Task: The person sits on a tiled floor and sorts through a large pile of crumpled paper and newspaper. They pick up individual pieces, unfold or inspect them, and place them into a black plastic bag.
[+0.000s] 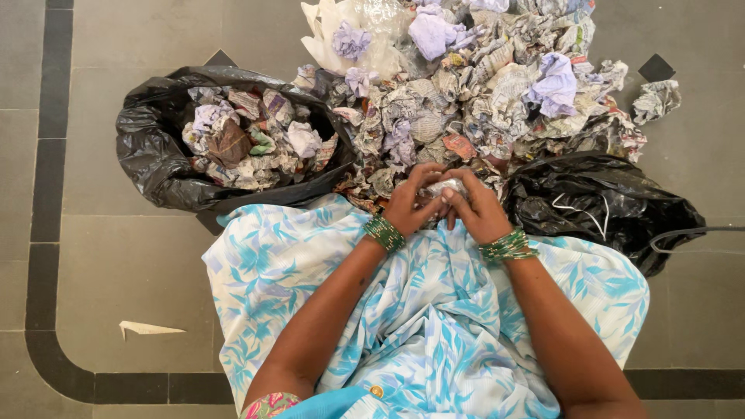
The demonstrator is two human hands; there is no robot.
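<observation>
Both hands meet over the person's lap, closed together around one crumpled ball of newspaper. The left hand cups it from its side with fingers curled over the top, and the right hand presses in from the other, so only a grey, creased sliver of the ball shows between the fingers. Green beaded bangles ring the left wrist, and a matching stack rings the right. Under the forearms spreads a white cloth with a blue and turquoise leaf print, draped over the knees.

Just right of the grip slumps a black plastic bag, mostly collapsed, with a thin white cord lying on it. A dark cable runs off from it toward the edge of view. Left of the grip, a second black bag stands open, filled with crumpled newsprint balls.

Directly beyond the hands rises a big heap of crumpled newspaper, touching the knuckles at its near edge, with lilac tissue wads scattered through it and clear plastic wrap at the far side.

Everything sits on a grey tiled floor edged with a black inlaid border. A torn white paper scrap lies well off to the left.
</observation>
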